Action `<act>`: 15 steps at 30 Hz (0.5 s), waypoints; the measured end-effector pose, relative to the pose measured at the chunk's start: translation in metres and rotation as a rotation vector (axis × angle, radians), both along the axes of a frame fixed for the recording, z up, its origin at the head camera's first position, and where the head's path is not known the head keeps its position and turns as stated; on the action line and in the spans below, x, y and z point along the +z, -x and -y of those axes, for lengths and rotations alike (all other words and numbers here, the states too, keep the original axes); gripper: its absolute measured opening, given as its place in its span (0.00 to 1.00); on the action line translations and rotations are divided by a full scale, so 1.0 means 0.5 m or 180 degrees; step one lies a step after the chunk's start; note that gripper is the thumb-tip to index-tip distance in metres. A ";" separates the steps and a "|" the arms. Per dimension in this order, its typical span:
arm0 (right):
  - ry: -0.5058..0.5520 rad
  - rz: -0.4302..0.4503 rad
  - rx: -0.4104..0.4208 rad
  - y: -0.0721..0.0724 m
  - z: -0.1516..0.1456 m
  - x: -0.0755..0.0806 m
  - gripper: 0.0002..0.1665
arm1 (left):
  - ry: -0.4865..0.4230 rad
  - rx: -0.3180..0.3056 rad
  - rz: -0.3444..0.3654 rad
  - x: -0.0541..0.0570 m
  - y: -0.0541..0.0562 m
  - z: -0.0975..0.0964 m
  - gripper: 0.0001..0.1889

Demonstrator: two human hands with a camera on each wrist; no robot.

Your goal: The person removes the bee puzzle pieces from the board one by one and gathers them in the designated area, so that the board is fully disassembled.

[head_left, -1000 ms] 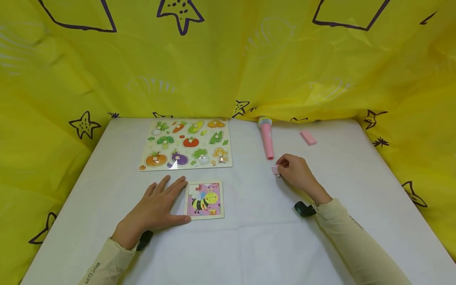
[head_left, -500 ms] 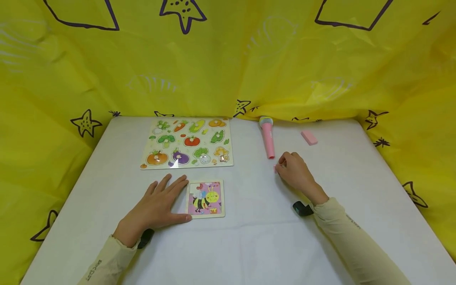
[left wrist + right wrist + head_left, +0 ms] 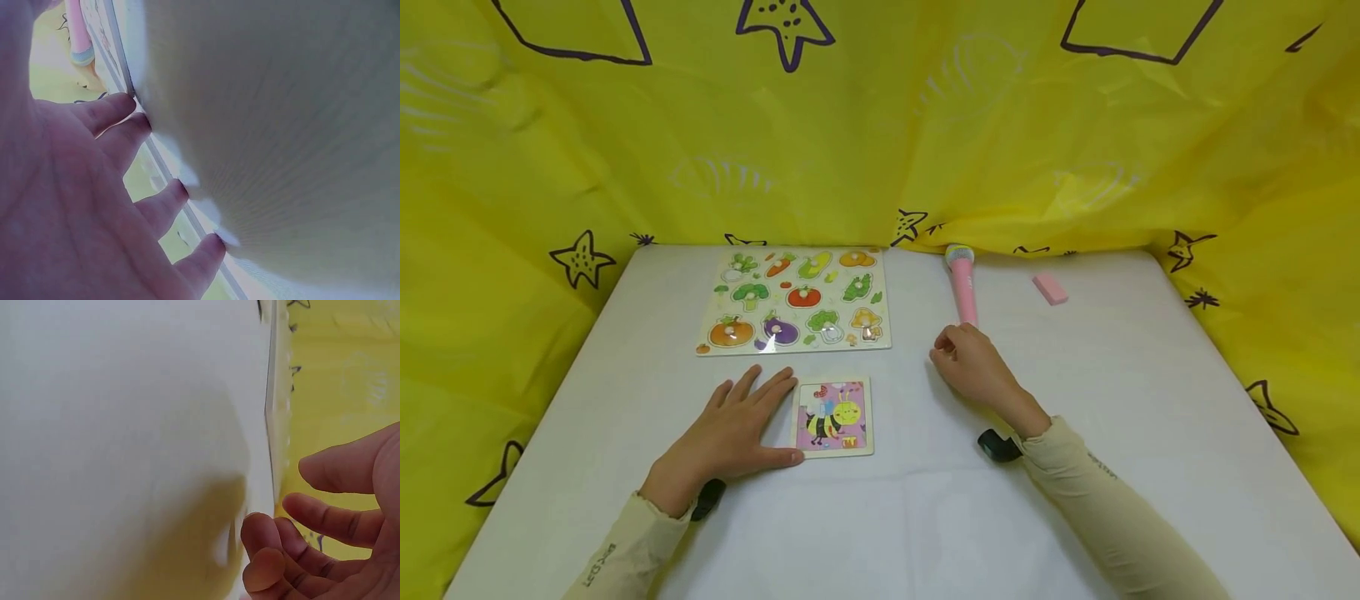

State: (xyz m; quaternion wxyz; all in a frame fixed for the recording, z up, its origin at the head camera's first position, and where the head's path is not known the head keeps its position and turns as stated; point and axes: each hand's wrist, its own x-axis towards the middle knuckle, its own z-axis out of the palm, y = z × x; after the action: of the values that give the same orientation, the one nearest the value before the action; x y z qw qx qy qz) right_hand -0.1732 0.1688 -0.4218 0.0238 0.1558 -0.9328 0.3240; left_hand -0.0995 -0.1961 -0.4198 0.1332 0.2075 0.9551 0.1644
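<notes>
My left hand lies with spread fingers at the left side of a small framed bee puzzle. Its thumb touches the lower left corner and its index finger is at the upper left one. The left wrist view shows straight fingertips along an edge. To the puzzle's right, my right hand hovers close over the table, fingers loosely bent. In the right wrist view the thumb stands apart from the bent fingers, with nothing visible between them. No small pink piece shows near this hand.
A large vegetable peg puzzle board lies behind the bee puzzle. Just beyond my right hand is a pink toy microphone, its lower end covered by the hand. A pink block lies farther right. Yellow cloth encloses the white table.
My right hand has moved left and slightly nearer, now overlapping the microphone's end. The small pink piece seen earlier at its fingertips is out of sight. My left hand stays in place.
</notes>
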 end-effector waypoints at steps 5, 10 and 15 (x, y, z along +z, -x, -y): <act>0.0065 0.0135 0.0186 -0.013 0.058 0.011 0.07 | 0.0046 0.0002 0.0004 -0.003 0.001 0.001 0.56; 0.0140 0.0249 0.0367 -0.023 0.117 0.029 0.07 | 0.0048 0.0033 0.0016 -0.003 0.001 0.002 0.56; 0.0152 0.0324 0.0583 -0.035 0.163 0.032 0.08 | 0.0028 0.0025 0.0013 -0.003 0.002 0.000 0.56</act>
State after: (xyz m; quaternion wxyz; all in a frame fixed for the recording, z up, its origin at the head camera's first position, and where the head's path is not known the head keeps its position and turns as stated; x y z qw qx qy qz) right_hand -0.1556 0.0871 -0.4057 -0.0495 0.2231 -0.9067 0.3544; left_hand -0.1007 -0.1960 -0.4212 0.1354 0.2029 0.9563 0.1611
